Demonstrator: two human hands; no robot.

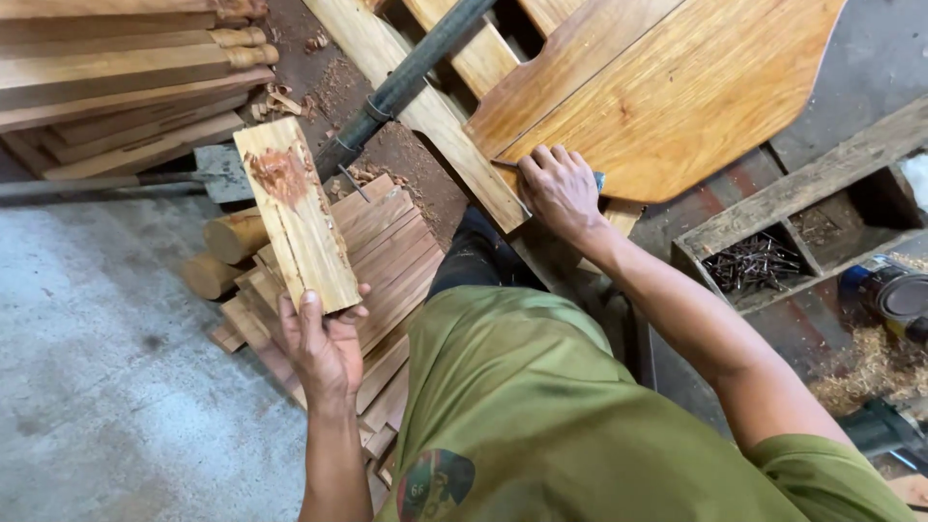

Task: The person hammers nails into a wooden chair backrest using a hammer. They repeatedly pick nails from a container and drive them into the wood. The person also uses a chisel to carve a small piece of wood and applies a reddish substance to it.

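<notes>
Left grip [324, 343] clasps wood block [295, 213] upright; right hand [559, 188] presses tool on panel [667, 92].

Bare concrete floor [106, 377] lies open to the left of the left hand [324, 348], while a heap of short boards [387, 261] crowds just beneath it, stacked planks [116, 87] close the far left, and a wooden tray of nails [764, 251] blocks the right.

Pale block [298, 217], reddish-brown smear; golden panel [667, 87].
</notes>
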